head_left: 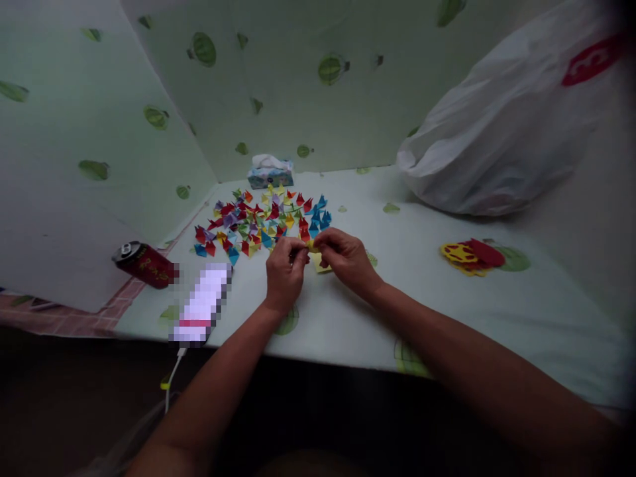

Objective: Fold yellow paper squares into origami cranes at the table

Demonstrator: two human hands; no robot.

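Observation:
Between my two hands, over the middle of the table, is a small yellow paper piece (pixel 312 246), mostly hidden by fingers. My left hand (pixel 287 270) pinches its left side, thumb and fingers together. From the right, my right hand (pixel 344 257) closes its fingertips on the same piece. A yellow paper sheet (pixel 322 263) lies on the table just below my right fingertips. Just beyond my hands spreads a pile of small folded paper figures (pixel 258 222) in red, blue, yellow, purple and green.
A tissue box (pixel 271 173) stands behind the pile. At left are a dark red can (pixel 146 265) and a phone (pixel 203 305) with a white cable. Red and yellow cut-out pieces (pixel 472 256) lie at right, below a large white plastic bag (pixel 497 126).

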